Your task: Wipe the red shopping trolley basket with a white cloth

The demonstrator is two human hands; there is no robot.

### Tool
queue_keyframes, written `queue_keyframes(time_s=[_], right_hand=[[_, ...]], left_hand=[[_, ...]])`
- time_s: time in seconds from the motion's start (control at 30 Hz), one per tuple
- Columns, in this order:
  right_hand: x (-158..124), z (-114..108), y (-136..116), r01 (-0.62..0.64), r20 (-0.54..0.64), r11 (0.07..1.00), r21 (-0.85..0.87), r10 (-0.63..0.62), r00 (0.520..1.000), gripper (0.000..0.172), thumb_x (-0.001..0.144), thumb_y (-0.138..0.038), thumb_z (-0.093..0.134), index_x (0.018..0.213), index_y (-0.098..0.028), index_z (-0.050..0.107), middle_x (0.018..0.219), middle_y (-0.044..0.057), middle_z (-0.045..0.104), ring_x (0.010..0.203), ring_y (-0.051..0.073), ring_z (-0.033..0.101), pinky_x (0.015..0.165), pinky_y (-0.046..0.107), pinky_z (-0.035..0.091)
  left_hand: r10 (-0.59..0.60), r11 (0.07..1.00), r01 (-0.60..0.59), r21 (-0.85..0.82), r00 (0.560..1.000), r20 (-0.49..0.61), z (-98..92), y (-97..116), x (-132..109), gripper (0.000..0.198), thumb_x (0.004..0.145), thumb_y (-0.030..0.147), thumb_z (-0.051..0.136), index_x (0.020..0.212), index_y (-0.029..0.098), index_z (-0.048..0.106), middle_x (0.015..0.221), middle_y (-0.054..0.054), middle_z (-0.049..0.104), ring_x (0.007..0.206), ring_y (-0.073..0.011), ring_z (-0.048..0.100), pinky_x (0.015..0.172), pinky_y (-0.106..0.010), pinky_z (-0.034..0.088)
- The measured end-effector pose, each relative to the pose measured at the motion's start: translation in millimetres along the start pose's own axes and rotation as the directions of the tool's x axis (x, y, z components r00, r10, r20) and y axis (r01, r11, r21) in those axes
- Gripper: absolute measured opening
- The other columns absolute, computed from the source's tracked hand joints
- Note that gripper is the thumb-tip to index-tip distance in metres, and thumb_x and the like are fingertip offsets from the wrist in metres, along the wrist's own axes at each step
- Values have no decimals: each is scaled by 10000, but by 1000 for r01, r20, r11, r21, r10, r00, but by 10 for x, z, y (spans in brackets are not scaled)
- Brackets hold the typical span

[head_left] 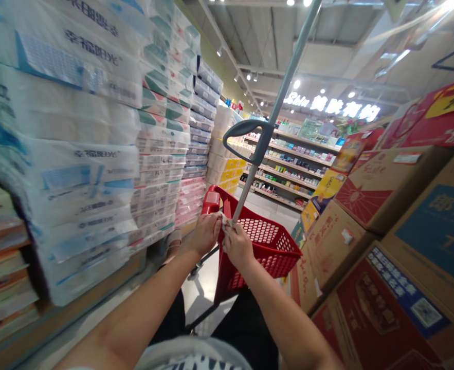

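Pale cloth [224,219] bunches between left grip [209,231] and right grip [238,244].

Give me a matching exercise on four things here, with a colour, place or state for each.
1. basket
2. loop handle
3. cardboard cartons
4. shop sign

A. stacked along the right side of the picture
B. lit up white in the background
C. red, with holes in its sides
D. dark grey, on a long pole

Right pairs: 1-C, 2-D, 3-A, 4-B
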State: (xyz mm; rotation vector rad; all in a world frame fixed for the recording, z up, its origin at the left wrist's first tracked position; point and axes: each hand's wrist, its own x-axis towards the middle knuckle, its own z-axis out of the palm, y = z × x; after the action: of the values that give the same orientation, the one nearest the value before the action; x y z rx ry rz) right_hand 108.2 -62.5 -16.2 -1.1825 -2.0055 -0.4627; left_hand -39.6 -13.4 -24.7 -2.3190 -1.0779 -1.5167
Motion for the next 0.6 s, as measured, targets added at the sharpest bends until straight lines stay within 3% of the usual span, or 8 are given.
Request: queue_keyframes(time_s=[0.17, 0.33, 0.47, 0.6], right_hand=[[-25, -57, -100, -33, 5, 990, 135, 32, 999, 419, 881, -129, 475, 1292, -156, 552, 1178, 129, 563, 1111, 194, 539, 994, 315, 469], [-87, 43, -199, -22, 51, 989, 143, 15, 999, 593, 840, -101, 497, 1423, -159, 403, 1301, 154, 495, 1207, 247, 471, 1070, 428, 390], [-145, 139, -191, -68, 46, 993, 97, 64, 997, 533, 858, -117, 506, 1387, -134, 449, 1229, 167, 531, 1149, 254, 502, 1038, 427, 412], [-119, 171, -172, -26, 63, 999, 22, 25, 998, 449, 906, -177, 500, 1354, -156, 486, 1149, 143, 567, 1057, 235, 545, 997, 405, 438]], left_hand=[[-37, 999, 36, -26, 999, -30, 24, -21, -30, 353, 972, 292, 256, 1189, 182, 512, 1126, -86, 648, 1043, -205, 583, 995, -409, 385], [21, 999, -22, -33, 1000, -14, -24, -22, -50, 411, 969, 279, 230, 1260, 167, 497, 1246, -109, 594, 1185, -217, 519, 1045, -416, 372], [36, 997, -37, -73, 999, -3, -77, 12, -50, 416, 967, 272, 247, 1324, 167, 434, 1356, -113, 499, 1310, -213, 400, 1090, -412, 336], [-30, 992, 22, -122, 998, -63, -61, 24, -61, 393, 962, 311, 278, 1287, 152, 433, 1307, -133, 510, 1283, -225, 419, 1078, -431, 354]])
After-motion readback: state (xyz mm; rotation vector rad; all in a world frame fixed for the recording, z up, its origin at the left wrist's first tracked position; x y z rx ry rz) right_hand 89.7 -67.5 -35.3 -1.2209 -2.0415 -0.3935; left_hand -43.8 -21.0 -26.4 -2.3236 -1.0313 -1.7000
